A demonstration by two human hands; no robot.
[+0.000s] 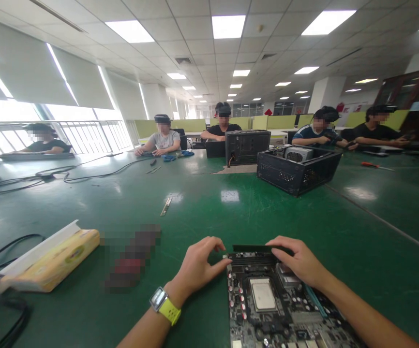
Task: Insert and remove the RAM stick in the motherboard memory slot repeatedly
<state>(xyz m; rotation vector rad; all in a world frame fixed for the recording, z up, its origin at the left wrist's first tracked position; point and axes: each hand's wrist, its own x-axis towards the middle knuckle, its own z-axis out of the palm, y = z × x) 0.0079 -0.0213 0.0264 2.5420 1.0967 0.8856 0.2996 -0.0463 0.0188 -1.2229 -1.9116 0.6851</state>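
Observation:
A computer motherboard (pixel 267 314) lies flat on the green table (pixel 231 212) right in front of me, its square silver processor (pixel 262 295) near the middle. A long dark memory stick (pixel 256 250) sits along the board's far edge. My left hand (pixel 198 266), with a yellow-strapped watch on the wrist, pinches the stick's left end. My right hand (pixel 300 261) has its fingers curled over the stick's right end.
A yellow tissue box (pixel 53 261) lies to my left beside black cables (pixel 2 251). Two open black computer cases (pixel 296 169) stand further back. A thin strip (pixel 166 206) lies mid-table. Several people sit along the far side; a red-handled screwdriver (pixel 374 166) lies at right.

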